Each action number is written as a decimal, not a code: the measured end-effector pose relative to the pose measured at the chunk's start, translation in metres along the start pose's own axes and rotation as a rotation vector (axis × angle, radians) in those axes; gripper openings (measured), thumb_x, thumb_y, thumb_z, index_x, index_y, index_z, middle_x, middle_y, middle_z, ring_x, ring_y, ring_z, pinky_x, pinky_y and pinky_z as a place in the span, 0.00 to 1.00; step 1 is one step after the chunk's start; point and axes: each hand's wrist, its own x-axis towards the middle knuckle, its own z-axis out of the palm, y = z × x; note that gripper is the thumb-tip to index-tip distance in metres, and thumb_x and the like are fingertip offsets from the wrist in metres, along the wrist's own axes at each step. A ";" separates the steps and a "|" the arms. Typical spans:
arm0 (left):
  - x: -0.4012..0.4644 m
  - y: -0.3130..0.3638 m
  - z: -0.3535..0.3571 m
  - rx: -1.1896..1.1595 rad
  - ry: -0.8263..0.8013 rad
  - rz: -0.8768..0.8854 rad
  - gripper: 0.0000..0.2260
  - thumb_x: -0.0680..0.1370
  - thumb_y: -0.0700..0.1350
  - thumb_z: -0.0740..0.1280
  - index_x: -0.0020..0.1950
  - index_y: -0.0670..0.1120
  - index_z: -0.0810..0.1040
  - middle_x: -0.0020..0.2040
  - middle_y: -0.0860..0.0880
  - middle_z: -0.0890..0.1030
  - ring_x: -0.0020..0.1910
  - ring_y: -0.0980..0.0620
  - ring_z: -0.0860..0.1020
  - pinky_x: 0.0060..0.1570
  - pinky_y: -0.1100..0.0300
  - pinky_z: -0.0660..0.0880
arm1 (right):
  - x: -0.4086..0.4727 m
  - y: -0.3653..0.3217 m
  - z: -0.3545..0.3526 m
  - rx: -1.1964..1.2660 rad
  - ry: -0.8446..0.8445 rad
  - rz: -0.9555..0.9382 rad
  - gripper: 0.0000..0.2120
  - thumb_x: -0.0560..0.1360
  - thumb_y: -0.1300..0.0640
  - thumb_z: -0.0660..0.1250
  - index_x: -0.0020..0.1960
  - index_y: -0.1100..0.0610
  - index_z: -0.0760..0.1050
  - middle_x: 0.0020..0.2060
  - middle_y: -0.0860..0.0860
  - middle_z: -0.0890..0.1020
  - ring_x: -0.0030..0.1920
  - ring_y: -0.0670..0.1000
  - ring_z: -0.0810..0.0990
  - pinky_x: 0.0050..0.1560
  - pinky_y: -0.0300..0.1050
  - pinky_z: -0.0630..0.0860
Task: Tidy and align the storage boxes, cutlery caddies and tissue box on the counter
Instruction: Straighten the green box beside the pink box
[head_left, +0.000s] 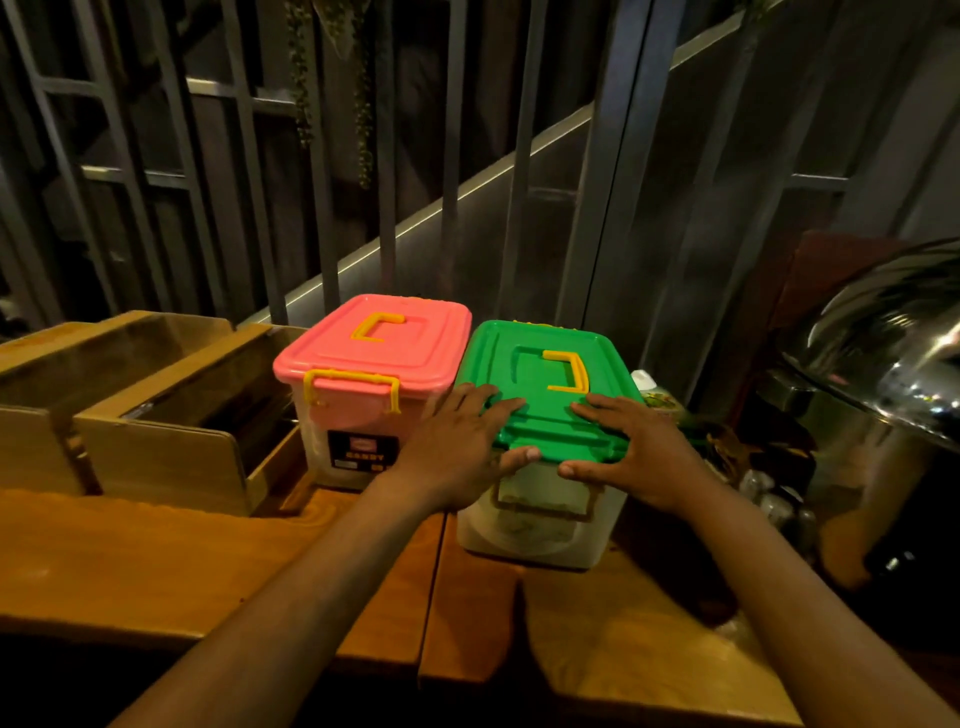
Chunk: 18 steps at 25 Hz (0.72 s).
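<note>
**Both hands on the green-lidded box at the counter's right**

Leftmost, against the back edge of the wooden counter (156, 561), stand two wooden cutlery caddies (156, 415), open-topped and set one behind the other at a slight angle to the counter's front edge. Their insides are too dark to make out.

Just right of them sits the pink-lidded storage box (371, 358), its clear body carrying a dark label on the near face. A yellow latch clips the lid at the front, and a yellow handle lies flat in the lid's recess. This box stands near the back edge, roughly mid-counter.

Beside it, nearly touching, is the green-lidded storage box (545, 374), set slightly nearer the front edge than the pink one, so their fronts do not line up. The left hand (462, 447) lies over its near left corner, fingers spread flat on the lid and thumb tucked under the rim. The right hand (639, 452) mirrors it on the near right corner, thumb likewise under the rim. Both hands thus clasp the lid's front edge.

Further right, a small bottle (649, 387) shows behind the green box, and a shiny metal dome cover (883, 332) fills the right end.
</note>
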 end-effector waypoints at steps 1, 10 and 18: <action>0.005 -0.002 0.001 0.007 -0.013 -0.006 0.34 0.74 0.72 0.46 0.76 0.58 0.58 0.75 0.48 0.63 0.75 0.47 0.57 0.72 0.44 0.53 | 0.005 0.001 0.000 -0.011 -0.009 0.007 0.48 0.54 0.20 0.62 0.71 0.39 0.66 0.74 0.43 0.66 0.74 0.51 0.61 0.74 0.59 0.59; 0.042 -0.015 0.017 0.029 0.001 -0.041 0.32 0.74 0.71 0.47 0.75 0.58 0.58 0.76 0.49 0.63 0.75 0.48 0.57 0.71 0.35 0.48 | 0.044 0.016 0.005 0.034 0.002 0.029 0.49 0.51 0.21 0.64 0.69 0.39 0.68 0.73 0.44 0.68 0.73 0.52 0.62 0.73 0.58 0.60; 0.063 -0.021 0.026 0.036 0.022 -0.062 0.33 0.74 0.72 0.46 0.74 0.58 0.60 0.75 0.49 0.63 0.75 0.48 0.58 0.71 0.35 0.49 | 0.070 0.030 0.010 0.042 0.018 0.009 0.50 0.50 0.20 0.63 0.69 0.39 0.70 0.72 0.45 0.69 0.73 0.53 0.63 0.73 0.57 0.60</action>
